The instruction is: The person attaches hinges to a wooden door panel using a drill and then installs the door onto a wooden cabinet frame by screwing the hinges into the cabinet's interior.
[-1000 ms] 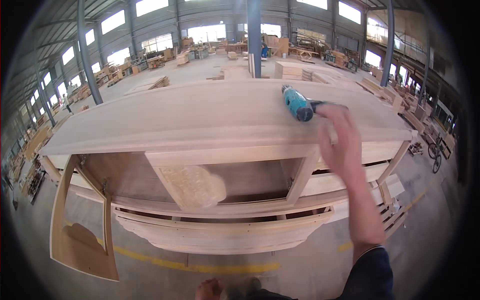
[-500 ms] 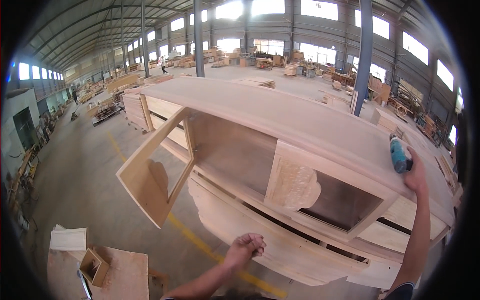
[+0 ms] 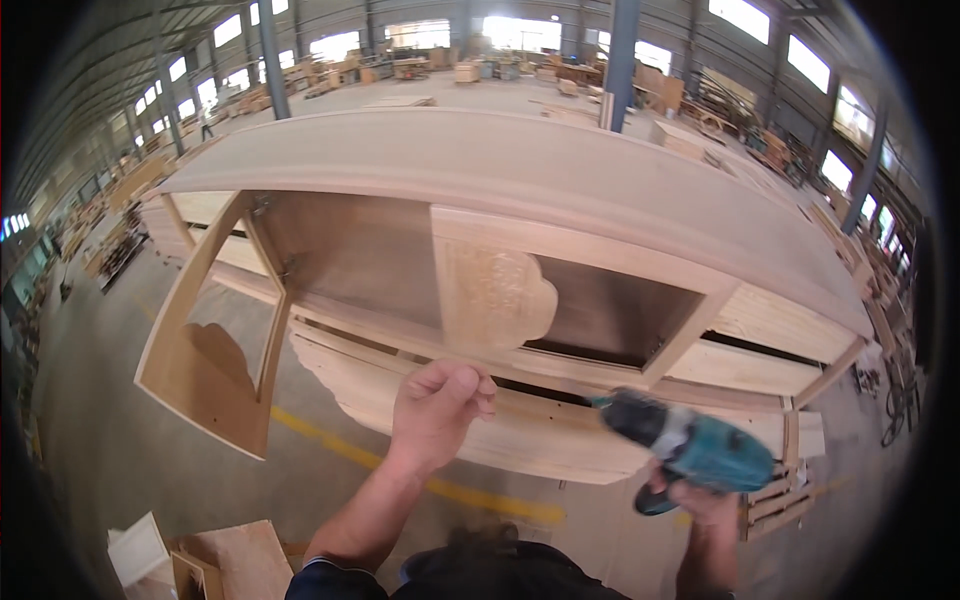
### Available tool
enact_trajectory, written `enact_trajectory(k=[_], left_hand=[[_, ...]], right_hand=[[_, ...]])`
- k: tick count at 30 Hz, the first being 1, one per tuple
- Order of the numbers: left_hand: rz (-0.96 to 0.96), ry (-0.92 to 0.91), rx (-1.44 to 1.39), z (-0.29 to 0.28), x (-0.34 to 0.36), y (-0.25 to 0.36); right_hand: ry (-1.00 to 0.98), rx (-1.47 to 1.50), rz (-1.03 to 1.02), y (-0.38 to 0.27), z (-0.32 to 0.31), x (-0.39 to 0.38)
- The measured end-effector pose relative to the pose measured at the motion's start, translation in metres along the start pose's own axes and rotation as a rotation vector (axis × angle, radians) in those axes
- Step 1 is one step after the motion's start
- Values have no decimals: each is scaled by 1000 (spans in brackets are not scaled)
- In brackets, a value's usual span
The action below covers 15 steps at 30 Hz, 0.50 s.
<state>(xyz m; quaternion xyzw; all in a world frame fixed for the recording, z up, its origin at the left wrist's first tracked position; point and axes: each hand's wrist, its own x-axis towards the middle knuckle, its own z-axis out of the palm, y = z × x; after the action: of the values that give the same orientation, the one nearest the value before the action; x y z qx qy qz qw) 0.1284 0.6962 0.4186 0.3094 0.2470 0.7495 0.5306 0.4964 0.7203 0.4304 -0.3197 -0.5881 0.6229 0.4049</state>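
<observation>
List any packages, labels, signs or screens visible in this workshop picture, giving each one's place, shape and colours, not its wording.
Small open box: bottom left, on a wooden surface beside the left forearm; squarish, brown.
White block or box: just left of it; pale, boxy; too unclear to tell its kind.
No labels, signs or screens can be made out.

Grey concrete floor with a yellow painted line, carrying a large unfinished wooden cabinet with an open door at its left end, and a small wooden box near the lower edge.
</observation>
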Motion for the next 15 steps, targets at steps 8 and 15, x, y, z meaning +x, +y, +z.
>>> enact_trajectory(k=[8,15], left_hand=[[-92,-155,48,13,-11,-10],[-145,-203,199,4,-14,-1]], right_hand=[[-110,229,-72,11,50,-2],[-91,230,-20,21,61,-11]])
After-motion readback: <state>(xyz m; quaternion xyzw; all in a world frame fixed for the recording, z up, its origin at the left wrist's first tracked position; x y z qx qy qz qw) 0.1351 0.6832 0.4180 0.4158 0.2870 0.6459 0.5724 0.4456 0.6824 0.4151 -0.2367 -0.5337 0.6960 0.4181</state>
